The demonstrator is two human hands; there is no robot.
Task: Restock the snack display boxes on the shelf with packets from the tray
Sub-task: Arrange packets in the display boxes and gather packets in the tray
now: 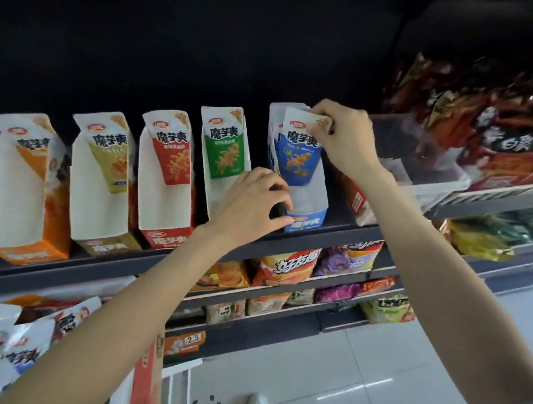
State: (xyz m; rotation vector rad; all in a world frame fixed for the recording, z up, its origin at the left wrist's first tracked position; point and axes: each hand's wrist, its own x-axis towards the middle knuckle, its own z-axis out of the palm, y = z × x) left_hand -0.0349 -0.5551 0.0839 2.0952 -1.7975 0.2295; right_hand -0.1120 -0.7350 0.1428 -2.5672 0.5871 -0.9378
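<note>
The right hand (341, 137) pinches the blue packet (299, 150) by its top corner, half seated in the blue display box (305, 216) at 12 o'clock on the shelf (99, 269). The left hand (252, 207), fingers curled, steadies the box's front wall. Best to slide the packet straight down, upright, label forward.

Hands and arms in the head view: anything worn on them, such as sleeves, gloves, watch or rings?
Nothing worn is visible. The left hand and right hand are bare, without gloves, rings or a watch. Both forearms are uncovered as far as the frame shows; no sleeve is in view.
</note>
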